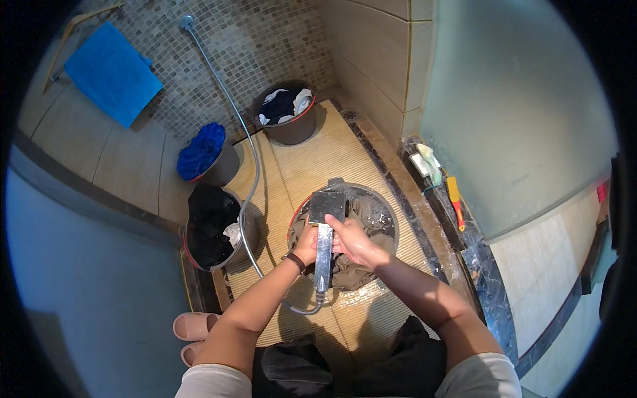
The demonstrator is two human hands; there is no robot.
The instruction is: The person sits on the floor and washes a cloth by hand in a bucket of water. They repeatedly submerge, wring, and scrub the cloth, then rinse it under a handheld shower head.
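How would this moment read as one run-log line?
right hand: holding shower head | left hand: close beside it | below: bucket with brown cloth, water

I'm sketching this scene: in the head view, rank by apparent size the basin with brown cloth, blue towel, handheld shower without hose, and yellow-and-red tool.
1. Basin
2. Blue towel
3. Handheld shower
4. Yellow-and-red tool

The shower looks nearer the camera than the towel, so real sizes may compare differently.

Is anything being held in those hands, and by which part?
The right hand holds the shower head by its upper handle, thumb on top. The left hand is partly hidden behind; its hold cannot be told.
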